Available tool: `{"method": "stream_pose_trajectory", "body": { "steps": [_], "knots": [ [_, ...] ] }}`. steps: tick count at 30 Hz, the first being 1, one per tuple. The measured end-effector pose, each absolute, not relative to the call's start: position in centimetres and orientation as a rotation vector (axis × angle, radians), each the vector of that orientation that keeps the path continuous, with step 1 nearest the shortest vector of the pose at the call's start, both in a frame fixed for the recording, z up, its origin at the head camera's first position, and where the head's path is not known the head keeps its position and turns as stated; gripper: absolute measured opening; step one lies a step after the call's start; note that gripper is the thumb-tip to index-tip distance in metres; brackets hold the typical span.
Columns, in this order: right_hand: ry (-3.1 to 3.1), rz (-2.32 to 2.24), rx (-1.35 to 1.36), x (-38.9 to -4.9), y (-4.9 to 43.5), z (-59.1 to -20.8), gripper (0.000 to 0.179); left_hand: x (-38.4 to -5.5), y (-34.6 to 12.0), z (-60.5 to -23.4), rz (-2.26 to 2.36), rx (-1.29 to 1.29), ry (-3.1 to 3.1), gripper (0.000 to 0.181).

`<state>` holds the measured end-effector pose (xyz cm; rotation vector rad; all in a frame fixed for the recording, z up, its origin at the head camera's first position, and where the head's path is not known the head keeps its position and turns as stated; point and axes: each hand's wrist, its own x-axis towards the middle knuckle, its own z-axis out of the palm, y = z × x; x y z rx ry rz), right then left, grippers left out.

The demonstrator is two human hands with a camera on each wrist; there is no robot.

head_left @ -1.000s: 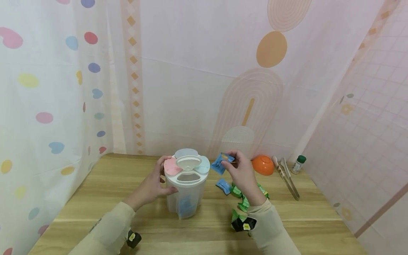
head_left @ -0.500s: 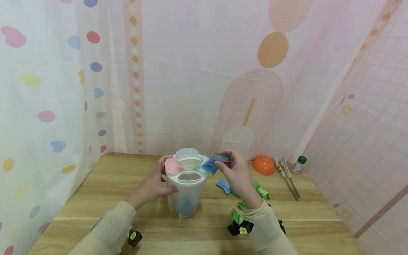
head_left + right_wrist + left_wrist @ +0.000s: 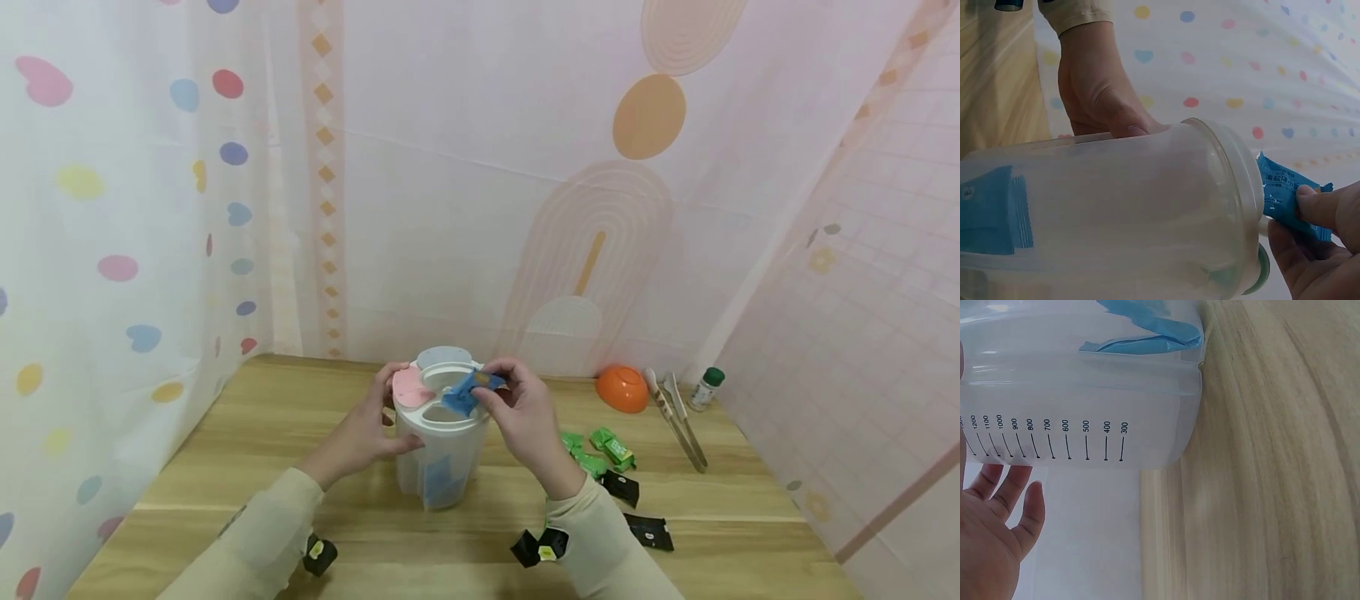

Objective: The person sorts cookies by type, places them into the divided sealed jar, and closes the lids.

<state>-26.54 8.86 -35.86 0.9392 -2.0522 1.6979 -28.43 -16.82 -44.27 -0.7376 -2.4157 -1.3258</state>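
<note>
A translucent storage canister (image 3: 465, 454) with a lid of coloured flaps stands upright on the wooden table. My left hand (image 3: 360, 437) grips its left side, thumb toward the front and fingers behind. Over the front lid opening, my right hand (image 3: 528, 421) pinches a small blue snack packet (image 3: 465, 393) between thumb and fingers. In the right wrist view the held packet (image 3: 1288, 197) is at the canister's rim. Blue wrapping (image 3: 988, 212) shows through the wall near the bottom. Measurement marks run along the canister's side (image 3: 1054, 437) in the left wrist view.
Green packets (image 3: 615, 448) and black packets (image 3: 651, 531) lie to the right, partly behind my right arm. Farther back are an orange bowl (image 3: 622, 389), tongs (image 3: 678, 421) and a green-capped bottle (image 3: 707, 389). A patterned curtain (image 3: 450, 208) hangs behind the table.
My right hand has moved left with the blue packet, from beside the canister to over its front opening. My left hand keeps its grip. Another blue packet on the table is now hidden.
</note>
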Motion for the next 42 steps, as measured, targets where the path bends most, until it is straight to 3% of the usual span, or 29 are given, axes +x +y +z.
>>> {"method": "stream_pose_trajectory", "body": {
  "steps": [23, 33, 42],
  "knots": [
    [-2.083, 1.497, 0.985, -26.4, 8.7, -35.9, 0.017, -29.0, -16.7, -44.4, -1.333, -0.742, -2.401, 0.105],
    [-2.123, 1.62, 0.578, -29.5, 12.3, -36.7, 0.018, -28.7, -16.6, -44.3, -1.339, -0.734, -2.408, 0.109],
    [-2.592, 1.442, 0.261, -32.9, 16.1, -40.7, 0.026, -28.9, -16.8, -44.4, -1.347, -0.755, -2.406, 0.106]
  ]
}}
